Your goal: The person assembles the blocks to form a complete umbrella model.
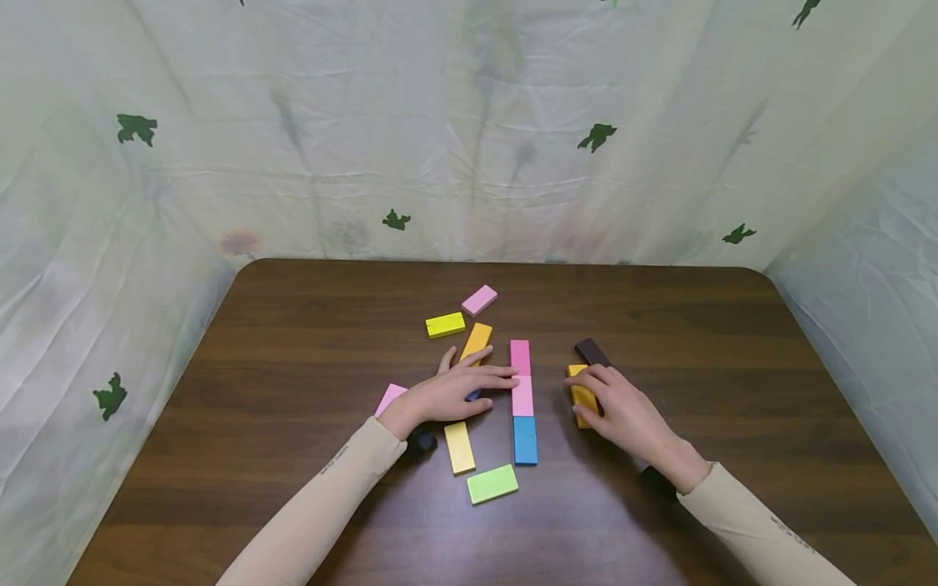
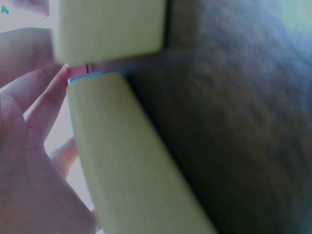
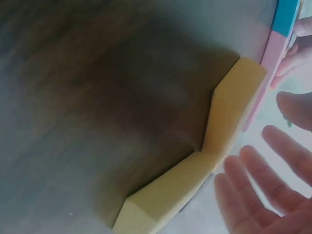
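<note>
Reaching over a dark brown wood-grain bench (image 1: 308,480), two bare hands work among flat, oblong, wooden-looking blocks. Left of centre, the left hand (image 1: 443,393) is spread palm down with its fingers mostly straight, a fingertip at the joint between a far pink block (image 1: 519,356) and a near pink block (image 1: 523,400); it grips nothing. A bright blue block (image 1: 524,440) extends that straight row nearer. To the right, the right hand (image 1: 636,415) is loosely curved and open over an orange-yellow block (image 1: 585,397), thumb and fingers apart; whether they touch it is hard to tell. A dark brown block (image 1: 592,352) lies just beyond. Near the left hand are a pale yellow block (image 1: 459,448) and a lime-green block (image 1: 493,485). A sideways push from the left fingertips could likely skew the row, while a careless right-hand close might knock the orange-yellow block into the dark one.
</note>
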Motion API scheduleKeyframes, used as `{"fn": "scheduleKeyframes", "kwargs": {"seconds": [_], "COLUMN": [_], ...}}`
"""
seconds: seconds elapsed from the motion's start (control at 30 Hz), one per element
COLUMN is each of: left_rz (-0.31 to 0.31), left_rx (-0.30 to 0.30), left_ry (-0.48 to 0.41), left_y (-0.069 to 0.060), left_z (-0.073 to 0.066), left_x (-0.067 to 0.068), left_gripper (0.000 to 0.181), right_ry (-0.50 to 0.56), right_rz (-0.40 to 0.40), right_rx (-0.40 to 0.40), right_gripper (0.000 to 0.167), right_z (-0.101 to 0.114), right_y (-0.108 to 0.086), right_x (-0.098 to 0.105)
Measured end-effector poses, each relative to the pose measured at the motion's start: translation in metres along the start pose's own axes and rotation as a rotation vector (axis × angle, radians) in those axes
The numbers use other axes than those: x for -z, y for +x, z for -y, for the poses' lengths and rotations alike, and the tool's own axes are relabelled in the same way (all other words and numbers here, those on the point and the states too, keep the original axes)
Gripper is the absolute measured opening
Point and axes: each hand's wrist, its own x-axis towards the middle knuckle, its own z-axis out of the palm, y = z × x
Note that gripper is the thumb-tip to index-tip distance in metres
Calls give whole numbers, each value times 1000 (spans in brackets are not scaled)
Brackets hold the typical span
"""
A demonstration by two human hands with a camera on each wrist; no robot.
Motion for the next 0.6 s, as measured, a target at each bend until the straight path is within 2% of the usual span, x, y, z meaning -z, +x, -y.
{"fn": "scheduleKeyframes", "kwargs": {"seconds": [0.2,0.37,0.6], "left_rz": [-2,-2,2], "left_rx": [-2,-4,4], "left_ry": [3,-1,-16], "left_y": [1,0,0], "left_z": [1,1,0], "left_x": [0,0,0], "left_gripper": [48,48,48], "right_ry": [-47,-55,-1], "right_rz": [33,20,30], "right_rx": [-35,-5,34], "right_gripper": [39,40,41], "right_z": [-2,-4,-2], "right_y": [0,1,2], "right_x": [-1,-4,-5]}}
